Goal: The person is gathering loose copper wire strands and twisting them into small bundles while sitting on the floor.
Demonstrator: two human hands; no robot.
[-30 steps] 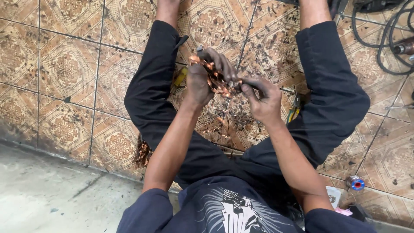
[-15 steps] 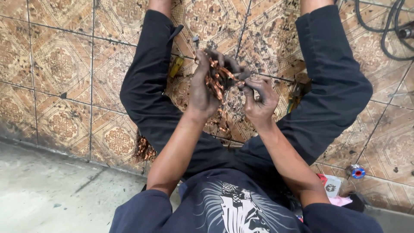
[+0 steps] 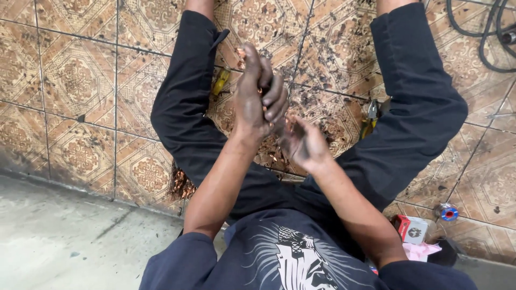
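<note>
Hands raised, left hand (image 3: 258, 94) gripping copper wire (image 3: 243, 53)

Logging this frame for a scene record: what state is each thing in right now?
left hand: raised, closed around copper-coloured wire bits, soiled dark
right hand: open, palm up, empty, soiled dark
screwdriver: lying on the tiles by the leg
pliers: lying on the tiles
small box: on the floor, closed
hose: coiled

The person wore a dark navy T-shirt (image 3: 301, 258) with a white print at bottom centre, short sleeves, and black trousers (image 3: 414, 107).
</note>
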